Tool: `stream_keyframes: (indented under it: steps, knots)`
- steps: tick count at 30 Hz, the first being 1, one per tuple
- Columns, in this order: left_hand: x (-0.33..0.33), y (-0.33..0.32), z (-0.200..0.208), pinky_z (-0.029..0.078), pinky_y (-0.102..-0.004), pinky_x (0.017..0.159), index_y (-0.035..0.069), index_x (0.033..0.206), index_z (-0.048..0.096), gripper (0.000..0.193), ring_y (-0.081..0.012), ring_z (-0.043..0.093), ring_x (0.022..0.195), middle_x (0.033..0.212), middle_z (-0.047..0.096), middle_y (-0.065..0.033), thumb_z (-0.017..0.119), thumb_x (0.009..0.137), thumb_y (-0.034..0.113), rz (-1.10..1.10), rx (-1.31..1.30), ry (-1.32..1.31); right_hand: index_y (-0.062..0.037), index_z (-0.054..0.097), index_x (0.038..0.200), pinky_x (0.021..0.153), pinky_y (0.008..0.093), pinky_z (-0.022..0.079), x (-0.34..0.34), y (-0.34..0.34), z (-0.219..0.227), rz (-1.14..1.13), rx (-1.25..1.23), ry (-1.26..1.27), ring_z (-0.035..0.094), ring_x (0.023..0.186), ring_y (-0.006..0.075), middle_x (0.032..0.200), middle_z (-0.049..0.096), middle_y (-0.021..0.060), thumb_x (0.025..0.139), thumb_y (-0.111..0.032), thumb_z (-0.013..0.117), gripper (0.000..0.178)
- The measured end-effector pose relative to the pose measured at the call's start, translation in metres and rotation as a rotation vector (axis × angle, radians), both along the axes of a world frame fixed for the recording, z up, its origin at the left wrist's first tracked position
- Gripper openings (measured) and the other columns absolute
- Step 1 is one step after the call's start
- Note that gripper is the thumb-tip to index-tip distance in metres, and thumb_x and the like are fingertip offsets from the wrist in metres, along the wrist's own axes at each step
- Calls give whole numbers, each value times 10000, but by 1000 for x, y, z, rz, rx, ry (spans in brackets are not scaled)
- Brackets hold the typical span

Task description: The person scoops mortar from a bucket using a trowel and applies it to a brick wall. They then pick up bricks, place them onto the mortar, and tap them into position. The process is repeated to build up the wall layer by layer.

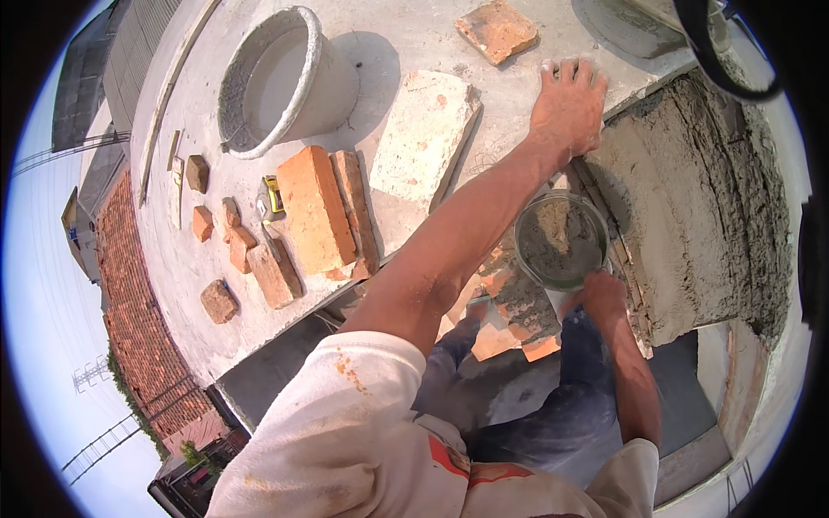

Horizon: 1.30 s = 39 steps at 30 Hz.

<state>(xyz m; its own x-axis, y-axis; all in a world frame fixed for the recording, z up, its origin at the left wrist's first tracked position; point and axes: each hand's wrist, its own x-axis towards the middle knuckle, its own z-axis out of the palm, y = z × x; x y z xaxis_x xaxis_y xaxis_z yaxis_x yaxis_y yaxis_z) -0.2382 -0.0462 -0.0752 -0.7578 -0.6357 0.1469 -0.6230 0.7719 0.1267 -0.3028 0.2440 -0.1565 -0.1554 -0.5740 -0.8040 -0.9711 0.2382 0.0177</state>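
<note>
My left hand (568,104) lies flat, fingers spread, on the edge of a grey concrete slab (518,112), with the arm stretched across the picture. Just right of it runs a wall face coated in wet grey mortar (691,224). My right hand (604,295) grips the lower rim of a small round bowl of mortar (560,240), held close to that face. Under the bowl sit broken orange brick pieces (509,332) smeared with mortar. My dark trousers show below.
On the slab stand a large round grey tub (285,82), a pale block (423,134), stacked orange bricks (315,207), several brick fragments (220,229), a yellow tape measure (274,197) and a brick piece (496,30). The slab's left edge drops to tiled roofs (138,319).
</note>
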Motion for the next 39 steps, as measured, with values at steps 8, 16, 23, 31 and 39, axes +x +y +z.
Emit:
stream_keyframes:
  steps: [8, 16, 23, 31, 39]
  knots:
    - [58, 9, 13, 194, -615, 1219, 98, 1506, 445, 828, -374, 377, 1443, 1518, 433, -181, 793, 834, 434, 110, 193, 311, -56, 628, 1294, 972, 455, 551, 57, -3, 43, 209, -634, -182, 686, 1137, 384, 1219, 700, 184, 914, -198, 731, 419]
    - [309, 81, 114, 266, -631, 1137, -23, 1516, 352, 988, -438, 322, 1442, 1515, 368, -313, 853, 804, 445, 887, -200, 224, -74, 610, 1298, 938, 507, 525, 60, 84, 124, -335, -341, -498, 669, 1097, 429, 1137, 722, 198, 937, -184, 682, 384]
    - [381, 55, 93, 547, -425, 914, -176, 1288, 488, 889, -362, 688, 1044, 1183, 654, -302, 873, 738, 406, 972, 391, 477, 22, 672, 1181, 979, 499, 519, 55, 67, 80, -227, -314, -348, 681, 1110, 415, 1159, 707, 276, 947, -242, 689, 353]
    - [356, 125, 157, 534, -388, 961, -107, 1481, 433, 851, -288, 649, 1131, 1287, 620, -216, 757, 786, 260, 837, 690, 779, 33, 667, 1137, 918, 517, 541, 41, 69, 62, -330, -235, -397, 690, 1059, 427, 1091, 722, 256, 942, -226, 655, 325]
    - [168, 170, 104, 415, -442, 1137, -107, 1499, 374, 1003, -345, 512, 1344, 1442, 492, -279, 858, 700, 258, 340, 792, 396, 15, 698, 1075, 842, 512, 575, 57, 54, 75, -404, -331, -451, 723, 982, 416, 1021, 726, 260, 933, -125, 564, 240]
